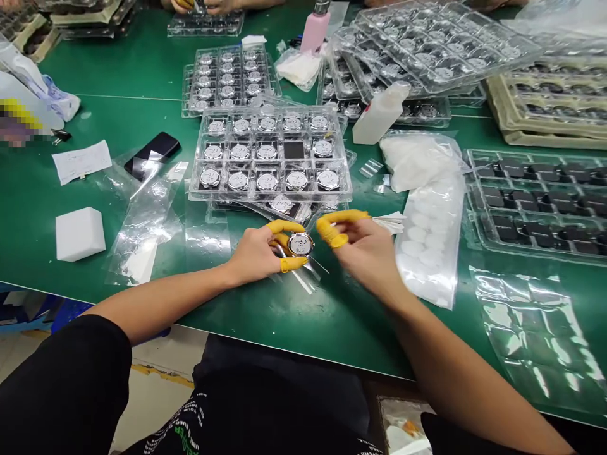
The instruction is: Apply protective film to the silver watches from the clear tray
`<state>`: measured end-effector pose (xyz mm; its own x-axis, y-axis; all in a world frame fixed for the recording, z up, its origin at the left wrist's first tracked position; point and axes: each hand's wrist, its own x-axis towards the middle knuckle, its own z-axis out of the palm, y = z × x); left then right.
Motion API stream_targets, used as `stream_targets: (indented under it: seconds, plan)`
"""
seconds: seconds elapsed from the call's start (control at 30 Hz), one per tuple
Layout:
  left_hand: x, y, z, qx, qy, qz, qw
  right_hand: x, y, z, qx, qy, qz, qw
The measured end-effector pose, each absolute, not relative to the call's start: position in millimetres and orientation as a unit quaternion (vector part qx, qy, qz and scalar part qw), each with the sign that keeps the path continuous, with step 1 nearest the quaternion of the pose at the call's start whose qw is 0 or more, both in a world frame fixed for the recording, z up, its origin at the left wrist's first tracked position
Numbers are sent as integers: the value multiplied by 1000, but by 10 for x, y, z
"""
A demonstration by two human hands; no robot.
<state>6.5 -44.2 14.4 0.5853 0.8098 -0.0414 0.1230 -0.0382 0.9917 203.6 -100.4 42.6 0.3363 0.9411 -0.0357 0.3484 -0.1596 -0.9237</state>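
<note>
A round silver watch case (pixel 300 244) with printed markings on its back is held between the thumb and fingers of my left hand (pixel 265 249). Yellow finger cots cover fingertips on both hands. Just right of the case, apart from it, is my right hand (pixel 363 243), its fingers curled in toward the thumb; whatever they hold is hidden. White folded strips (pixel 389 222) show behind that hand, and I cannot tell whether it grips them. Beyond my hands a clear tray (pixel 192 189) carries watch cases, back side up; one compartment shows only a dark square.
More trays (pixel 446 47) are stacked at the back right, near a white bottle (pixel 380 114) and a pink bottle (pixel 315 30). A phone (pixel 152 155), a white block (pixel 79 234) and clear film (pixel 142 221) lie left. A bag of white discs (pixel 429 234) lies right. Co-workers' hands (pixel 203 6) are across the table.
</note>
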Motion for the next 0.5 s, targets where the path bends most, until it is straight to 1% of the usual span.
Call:
stream_targets:
  seconds: [0.07,0.1,0.17,0.27,0.37,0.5]
  plan:
    - [76,-431,151,640,355,276,623,2323,-985,428,-715,-549,209,380]
    - [82,-425,154,628,357,273,635,2448,-970,407,-714,-585,179,341]
    - [90,-413,161,608,360,272,653,2625,-937,326,-690,-647,159,281]
    - [93,-407,170,596,365,272,662,2719,-893,190,-631,-717,154,252]
    - [91,-414,181,595,370,265,662,2690,-878,165,-576,-757,134,276]
    - [92,-422,192,601,370,262,659,2459,-905,269,-506,-759,100,397]
